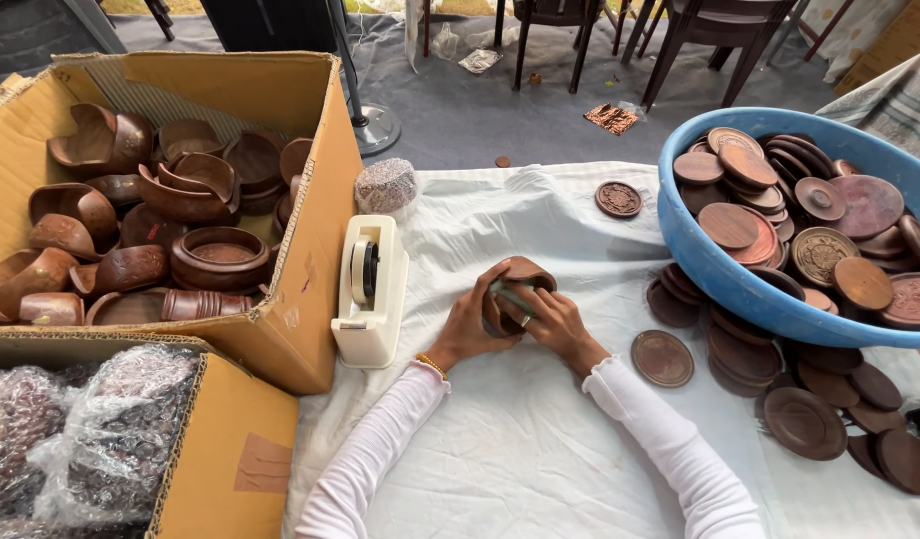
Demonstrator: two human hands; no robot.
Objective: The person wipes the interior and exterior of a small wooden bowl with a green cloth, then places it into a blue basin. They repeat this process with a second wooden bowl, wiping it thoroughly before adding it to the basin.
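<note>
A brown carved wooden bowl (521, 275) is held on its side just above the white cloth (520, 439), between both hands. My left hand (468, 324) grips its left side, thumb on the rim. Cupped on the right side is my right hand (558, 321), which also presses a small green piece (513, 295) against the bowl; what that piece is I cannot tell. Both arms wear white sleeves.
A cream tape dispenser (370, 291) stands left of the hands. An open cardboard box (280, 329) holds several wooden bowls. A second box (221, 459) holds bubble-wrapped items. A blue tub (739, 289) of round wooden lids sits right, with loose lids (663, 358) around it.
</note>
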